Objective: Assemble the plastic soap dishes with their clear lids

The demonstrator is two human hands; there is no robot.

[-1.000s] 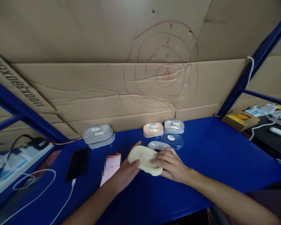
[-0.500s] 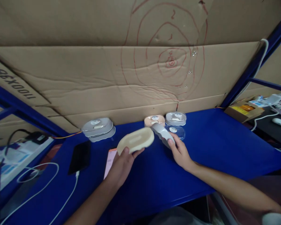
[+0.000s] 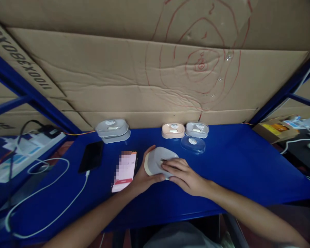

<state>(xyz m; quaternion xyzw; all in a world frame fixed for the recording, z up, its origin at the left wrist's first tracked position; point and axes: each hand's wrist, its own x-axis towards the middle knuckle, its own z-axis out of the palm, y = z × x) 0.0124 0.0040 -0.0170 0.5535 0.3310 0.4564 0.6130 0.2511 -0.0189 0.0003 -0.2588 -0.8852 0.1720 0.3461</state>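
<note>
A grey oval piece lies over a cream oval piece, whose edge shows on the left. My left hand wraps round the left side of the pair, thumb along the near edge. Over the right part of the grey piece, my right hand presses with its fingers bunched near the middle of the top. Behind them stand a peach case and a grey case, both with clear covers. A loose clear lid lies in front of the grey case.
Stacked grey cases stand at the back left. A lit phone lies left of my hands, with a dark phone on a white cable beyond it. Cardboard walls the back of the blue table.
The grey piece in my right hand has come down over the cream piece in my left. Both hands are now together, and the camera view has shifted.
</note>
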